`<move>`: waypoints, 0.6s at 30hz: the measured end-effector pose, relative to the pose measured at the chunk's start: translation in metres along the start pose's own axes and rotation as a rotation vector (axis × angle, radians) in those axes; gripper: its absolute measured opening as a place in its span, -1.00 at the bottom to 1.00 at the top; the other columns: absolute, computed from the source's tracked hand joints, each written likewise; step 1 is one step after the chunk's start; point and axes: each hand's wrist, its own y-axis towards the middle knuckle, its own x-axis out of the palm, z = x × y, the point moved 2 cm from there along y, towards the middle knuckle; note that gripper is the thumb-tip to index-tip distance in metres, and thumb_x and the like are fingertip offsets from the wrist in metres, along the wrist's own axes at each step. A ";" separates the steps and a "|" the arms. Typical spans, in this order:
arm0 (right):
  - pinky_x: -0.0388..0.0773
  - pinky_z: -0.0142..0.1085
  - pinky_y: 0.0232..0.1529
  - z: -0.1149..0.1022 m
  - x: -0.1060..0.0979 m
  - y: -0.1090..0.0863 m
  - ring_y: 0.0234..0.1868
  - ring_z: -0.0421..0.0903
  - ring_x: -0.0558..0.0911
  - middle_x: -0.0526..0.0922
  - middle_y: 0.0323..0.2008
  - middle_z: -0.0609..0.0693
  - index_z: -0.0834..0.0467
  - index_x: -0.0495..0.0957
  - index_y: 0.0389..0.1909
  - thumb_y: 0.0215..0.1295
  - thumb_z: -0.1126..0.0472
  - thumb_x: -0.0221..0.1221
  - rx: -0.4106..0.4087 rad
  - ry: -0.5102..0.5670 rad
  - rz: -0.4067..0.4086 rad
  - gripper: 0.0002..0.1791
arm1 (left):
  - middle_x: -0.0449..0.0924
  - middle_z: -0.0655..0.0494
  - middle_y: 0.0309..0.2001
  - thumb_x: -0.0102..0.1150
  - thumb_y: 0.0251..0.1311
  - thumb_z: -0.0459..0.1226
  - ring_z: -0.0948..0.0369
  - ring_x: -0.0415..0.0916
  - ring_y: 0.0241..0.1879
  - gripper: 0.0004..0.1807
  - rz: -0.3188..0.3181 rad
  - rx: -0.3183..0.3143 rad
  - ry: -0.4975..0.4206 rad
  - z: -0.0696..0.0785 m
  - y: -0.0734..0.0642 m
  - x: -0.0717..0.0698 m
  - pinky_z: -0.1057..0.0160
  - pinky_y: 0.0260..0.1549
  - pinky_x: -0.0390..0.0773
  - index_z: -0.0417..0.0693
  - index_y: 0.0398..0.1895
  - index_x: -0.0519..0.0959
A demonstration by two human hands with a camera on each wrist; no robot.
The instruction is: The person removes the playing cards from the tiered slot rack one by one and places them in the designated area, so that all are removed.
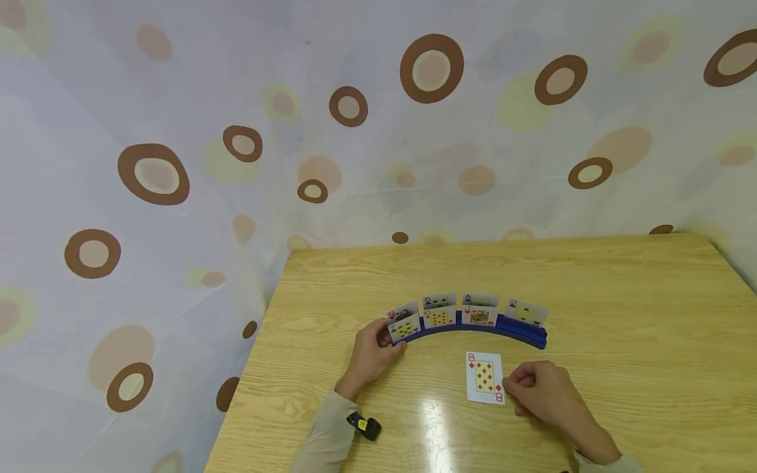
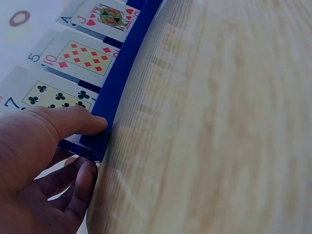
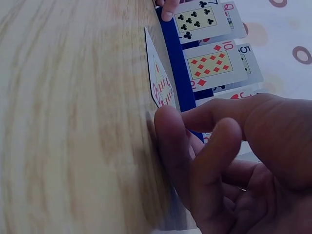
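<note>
A curved blue card holder (image 1: 522, 334) stands on the table with playing cards upright in it. My left hand (image 1: 369, 355) grips its left end, the thumb on the front edge (image 2: 100, 126) and the other fingers curled at the end. Beside that thumb is the seven of clubs (image 2: 53, 97). In front of the holder, my right hand (image 1: 547, 393) pinches the eight of diamonds (image 1: 483, 376) by its right edge, near the lower corner. The right wrist view shows this card (image 3: 158, 80) tilted, face towards the holder, with a shadow below.
The ten of diamonds (image 1: 439, 318) and jack of hearts (image 1: 479, 316) stand in the holder's front row. Behind them rise a five (image 1: 439, 301) and an ace (image 1: 480, 300); a two (image 1: 525, 311) stands at the right. A patterned cloth (image 1: 378, 144) hangs behind the wooden table (image 1: 639, 315).
</note>
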 end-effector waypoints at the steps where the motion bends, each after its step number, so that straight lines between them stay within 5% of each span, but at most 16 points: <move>1: 0.55 -0.34 -0.59 0.000 0.000 0.000 -0.58 -0.14 0.72 0.76 -0.49 -0.07 0.28 0.74 -0.19 0.43 0.22 0.36 0.004 0.005 0.000 -0.83 | 0.68 -0.11 -0.23 0.51 0.25 -0.39 0.27 0.47 -0.29 -0.65 0.001 0.001 0.000 0.000 0.000 0.000 0.45 -0.28 0.48 -0.31 0.07 0.69; 18: 0.52 -0.37 -0.57 -0.003 0.000 0.003 -0.58 -0.20 0.66 0.75 -0.48 -0.08 0.24 0.75 -0.23 0.41 0.23 0.41 -0.104 -0.004 0.052 -0.87 | 0.67 -0.08 -0.23 0.53 0.24 -0.36 0.27 0.46 -0.29 -0.64 0.011 -0.014 0.009 -0.002 0.001 0.002 0.45 -0.28 0.46 -0.28 0.07 0.70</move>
